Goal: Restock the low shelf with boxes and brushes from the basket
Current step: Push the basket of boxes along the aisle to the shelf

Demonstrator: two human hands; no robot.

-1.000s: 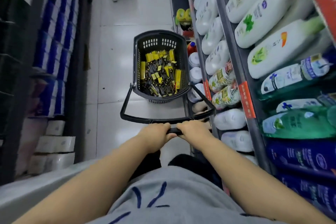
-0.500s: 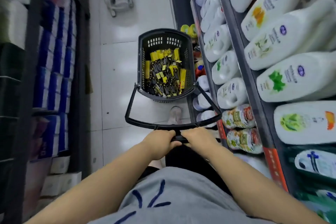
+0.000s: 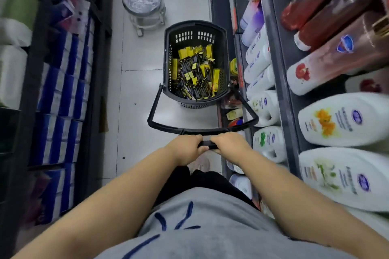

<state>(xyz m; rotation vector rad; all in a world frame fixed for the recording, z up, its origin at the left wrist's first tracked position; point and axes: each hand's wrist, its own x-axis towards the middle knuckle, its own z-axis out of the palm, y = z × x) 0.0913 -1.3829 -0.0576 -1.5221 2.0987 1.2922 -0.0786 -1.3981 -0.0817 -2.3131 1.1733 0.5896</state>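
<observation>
The person is gripping the handle point(image 3: 166, 125) of the dark basket point(image 3: 190, 25) with both hands; the left hand point(image 3: 189, 149) is curling its fingers fully round the grip bar, and the right hand point(image 3: 229, 145) is wrapping the same bar just beside it, at its three o'clock. The basket is sitting on the tiled floor point(image 3: 136, 90) at twelve o'clock from the hands, holding a heap of yellow-and-black boxes point(image 3: 193, 73); whether brushes are lying among them cannot be told. A shelf unit point(image 3: 280, 65) of white bottles point(image 3: 341, 120) is running along three o'clock; blue packs point(image 3: 61, 90) are lining nine o'clock; a round stool point(image 3: 144, 4) is standing at eleven o'clock from the basket.
</observation>
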